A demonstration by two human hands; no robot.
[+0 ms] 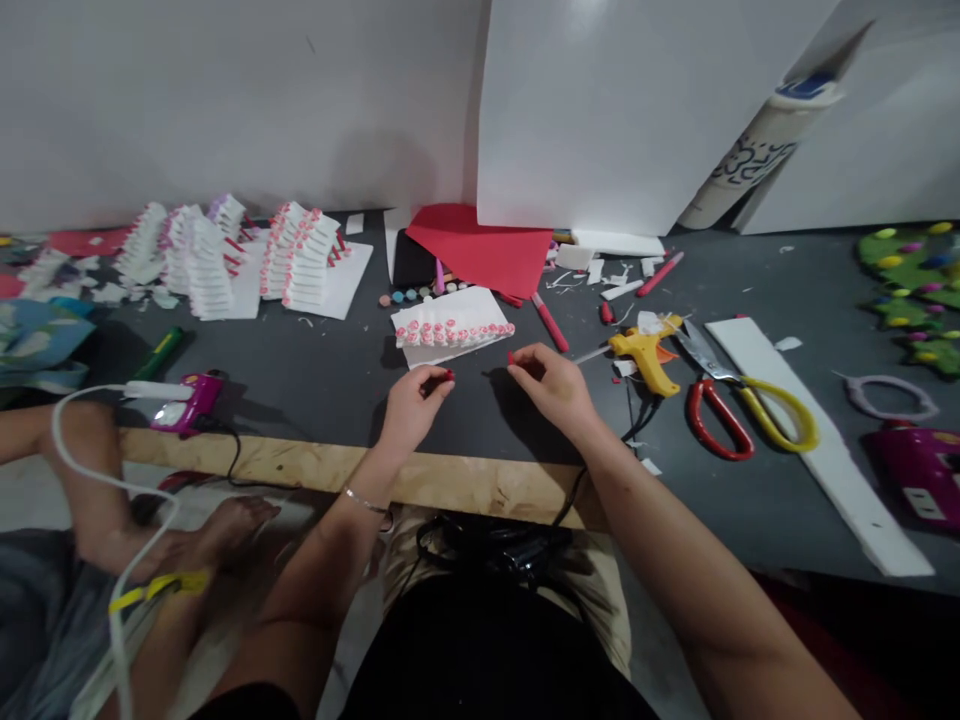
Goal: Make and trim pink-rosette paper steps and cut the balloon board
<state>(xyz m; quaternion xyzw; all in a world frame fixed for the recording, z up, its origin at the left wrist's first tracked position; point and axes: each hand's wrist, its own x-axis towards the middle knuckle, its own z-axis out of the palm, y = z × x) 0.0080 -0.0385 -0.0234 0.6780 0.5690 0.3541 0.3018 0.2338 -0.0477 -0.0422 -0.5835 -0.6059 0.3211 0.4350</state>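
My left hand (416, 405) pinches a tiny red piece (448, 375) between thumb and fingers. My right hand (551, 387) holds a similar small red bit (511, 357) at its fingertips. The two hands are a short gap apart over a dark grey work surface (330, 380). Just beyond them lies a white foam sheet (450, 325) with a row of small pink-and-white rolled flowers along its edge. A yellow glue gun (646, 352) sits to the right of my right hand, and a red marker (550, 322) lies nearer.
Scissors with red and yellow handles (750, 415) lie on a long white foam strip (817, 440). A magenta glue gun (187, 400) with a white cord sits left. Stacks of white foam pieces (300, 260), red paper (480, 250) and green foam decorations (907, 290) surround the work area.
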